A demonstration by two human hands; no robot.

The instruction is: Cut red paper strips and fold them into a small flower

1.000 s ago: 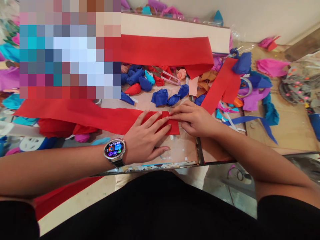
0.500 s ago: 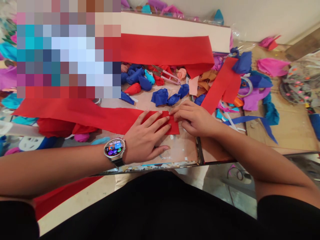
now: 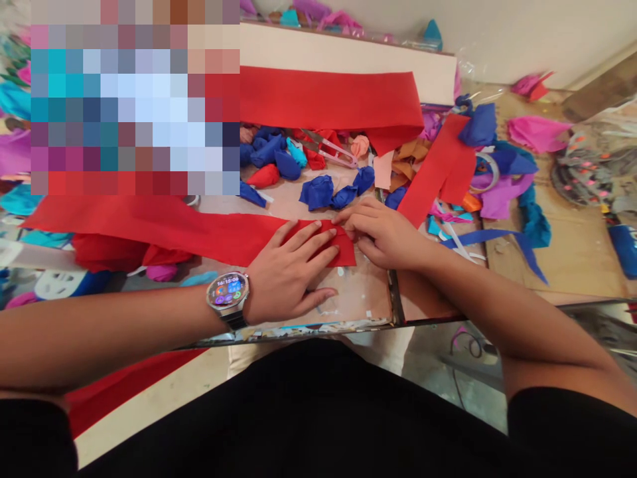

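A long red strip, crepe paper or cloth, lies across the near part of the table. My left hand, with a watch on its wrist, rests flat on the strip, fingers spread. Close to its fingertips, my right hand has its fingers bent together on the strip's right end, where a small fold or crease shows. Its fingertips are partly hidden. Just beyond both hands sit dark blue crumpled pieces.
Pink-handled snips or scissors lie among blue and red bundles. Another wide red strip runs along the back before a white box. To the right are a tape roll, a blue ribbon and scraps. A pixelated block covers the upper left.
My right hand's fingers have shifted slightly along the strip's fold. My left hand stays flat in place. The whole view has moved a little.
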